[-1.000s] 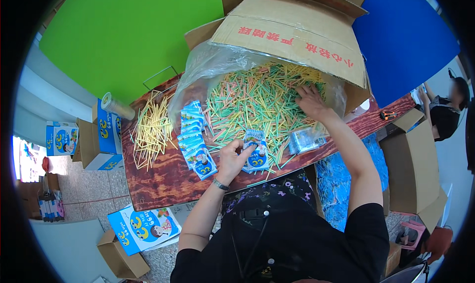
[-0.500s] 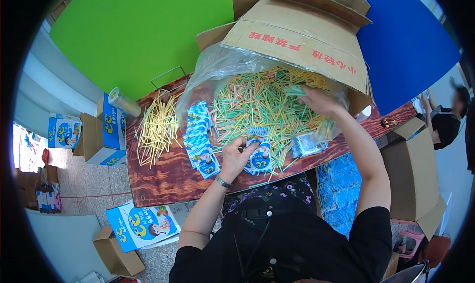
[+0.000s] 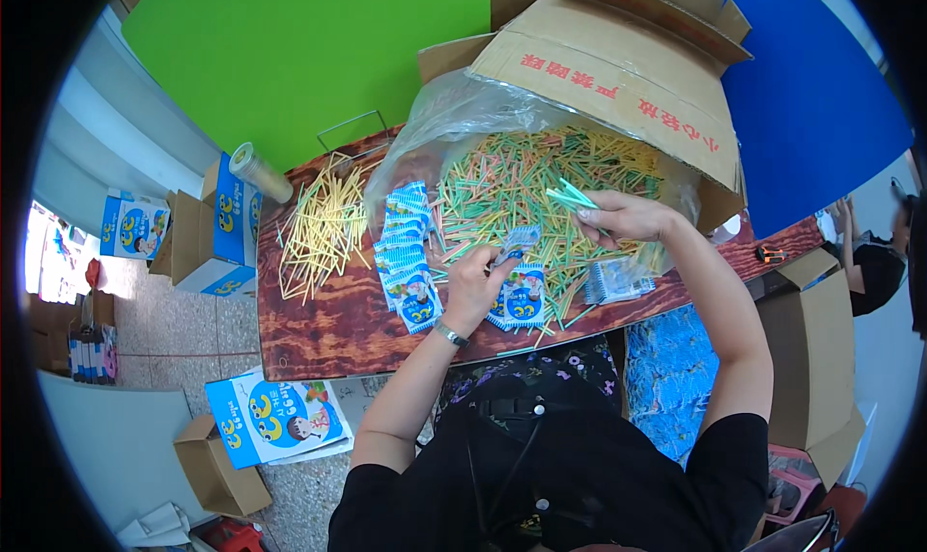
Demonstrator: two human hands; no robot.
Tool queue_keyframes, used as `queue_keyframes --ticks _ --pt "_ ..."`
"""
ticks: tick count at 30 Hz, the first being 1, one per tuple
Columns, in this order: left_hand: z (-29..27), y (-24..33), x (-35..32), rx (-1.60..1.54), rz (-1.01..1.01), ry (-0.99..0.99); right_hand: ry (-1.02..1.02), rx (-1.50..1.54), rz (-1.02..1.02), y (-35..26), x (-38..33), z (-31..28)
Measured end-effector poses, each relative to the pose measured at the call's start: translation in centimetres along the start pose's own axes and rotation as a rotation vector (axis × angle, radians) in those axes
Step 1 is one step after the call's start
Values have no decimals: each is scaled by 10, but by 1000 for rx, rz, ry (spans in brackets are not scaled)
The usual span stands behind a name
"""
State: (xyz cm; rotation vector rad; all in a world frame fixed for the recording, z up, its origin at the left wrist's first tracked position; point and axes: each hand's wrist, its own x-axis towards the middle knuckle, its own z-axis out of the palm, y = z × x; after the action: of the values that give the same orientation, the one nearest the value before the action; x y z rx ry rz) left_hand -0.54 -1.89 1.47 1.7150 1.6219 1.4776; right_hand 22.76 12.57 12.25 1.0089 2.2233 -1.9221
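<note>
My right hand (image 3: 626, 217) is lifted over a heap of coloured sticks (image 3: 521, 190) and pinches a few green sticks (image 3: 570, 198) at their ends. My left hand (image 3: 475, 280) grips a small blue and white packet (image 3: 517, 241) above a stack of like packets (image 3: 517, 301). The sticks lie on a clear plastic bag (image 3: 454, 117) spread over the wooden table (image 3: 328, 325). A row of overlapping blue packets (image 3: 406, 257) runs down the table just left of my left hand.
A pile of yellow sticks (image 3: 323, 228) lies at the table's left. A big tipped cardboard carton (image 3: 618, 59) stands behind the heap. Blue printed boxes (image 3: 227, 224) and another (image 3: 280, 422) sit on the floor. Another person (image 3: 869, 253) sits at right.
My right hand has come up off the far side of the heap with green sticks in its fingers. My left hand has raised a packet from the stack.
</note>
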Motion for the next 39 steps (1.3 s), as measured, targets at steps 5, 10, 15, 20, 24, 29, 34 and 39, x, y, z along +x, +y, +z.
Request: queue_keyframes --ticks 5,10,15,20,24,29,34,39 --pt "1 0 3 166 135 37 -114 -186 8 -23 0 15" --pt "-2 -1 2 193 114 63 -148 -324 10 -39 4 20" --pt "-5 2 3 242 200 121 -162 -591 8 -47 9 25" --pt "-9 1 3 286 284 147 -192 -692 9 -56 14 25" --pt "-7 -4 2 269 259 141 -127 -1012 -111 -49 18 26" --pt "-9 -6 0 275 266 155 -158 -1090 36 -78 14 36" --pt "-11 -4 -2 235 200 162 -93 -1154 43 -76 11 41" --pt "-12 -4 -3 234 237 155 -132 -1073 -9 -76 12 40"
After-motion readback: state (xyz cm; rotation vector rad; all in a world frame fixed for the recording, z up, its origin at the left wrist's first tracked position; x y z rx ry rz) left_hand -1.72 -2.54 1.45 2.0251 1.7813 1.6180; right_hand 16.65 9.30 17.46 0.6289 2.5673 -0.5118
